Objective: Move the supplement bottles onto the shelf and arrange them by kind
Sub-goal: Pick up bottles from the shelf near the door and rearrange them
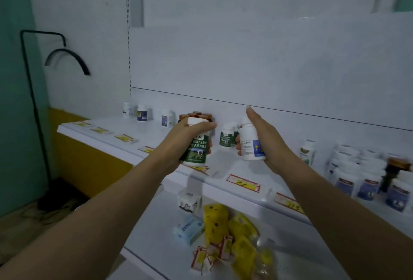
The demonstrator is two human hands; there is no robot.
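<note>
My left hand (187, 133) grips a white-capped bottle with a green label (196, 149), held above the front of the white shelf (116, 131). My right hand (264, 139) holds a white bottle with a blue and white label (251, 144) beside it, index finger pointing up. On the shelf behind them stand two green-label bottles (228, 137), a cluster of brown-capped bottles (197, 115) and single white bottles with blue labels (142, 113) further left. Another green-label bottle (308, 151) stands at the right.
Several blue-label white bottles (362, 177) and a dark brown-capped bottle (394, 172) crowd the shelf's right end. Price tags (243, 183) line the shelf edge. The lower shelf holds yellow packets (237, 230), a ZERO box (188, 229) and a small white carton (189, 200). A black stand (33, 101) is at left.
</note>
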